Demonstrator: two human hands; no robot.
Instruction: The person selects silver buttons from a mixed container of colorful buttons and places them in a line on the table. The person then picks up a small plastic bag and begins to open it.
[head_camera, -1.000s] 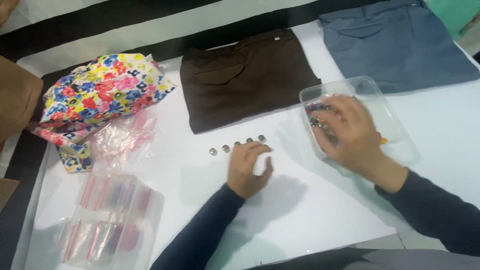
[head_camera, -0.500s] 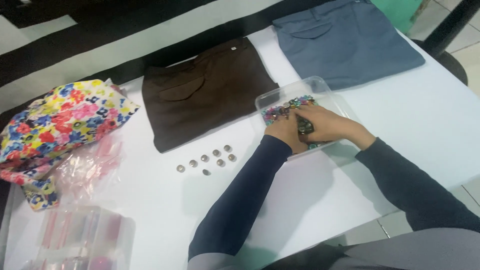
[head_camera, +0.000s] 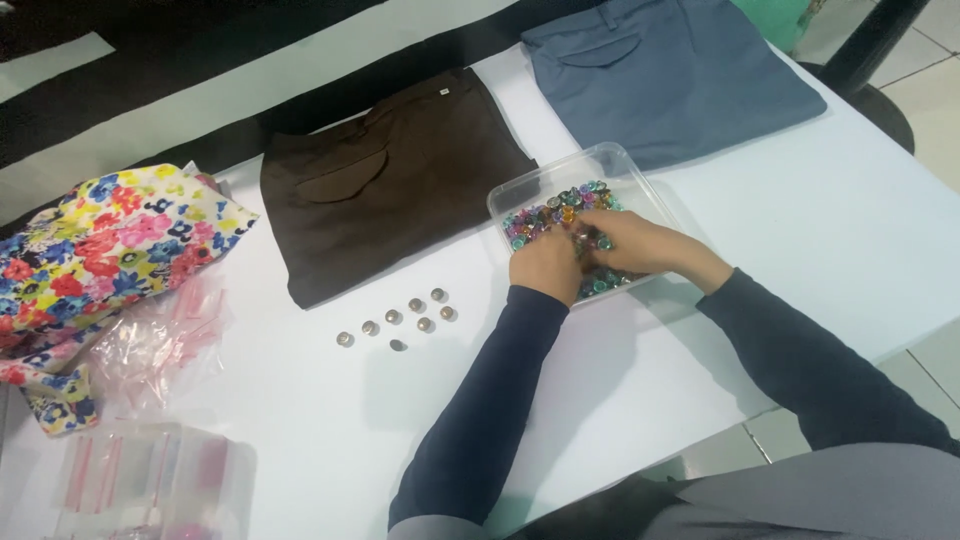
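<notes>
While your left hand (head_camera: 545, 262) and right hand (head_camera: 640, 243) meet, fingers curled, in the clear plastic tray (head_camera: 610, 164) of coloured metal studs (head_camera: 556, 210) near the white table's (head_camera: 860, 230) far edge, what either pinches cannot be told. Seven loose silver studs (head_camera: 400, 318) lie mid-table, just before folded brown trousers (head_camera: 390, 180).

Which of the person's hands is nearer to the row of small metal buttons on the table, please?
Left. The left hand sits at the clear tray's near edge, right of the metal buttons; the right hand lies farther right.
</notes>
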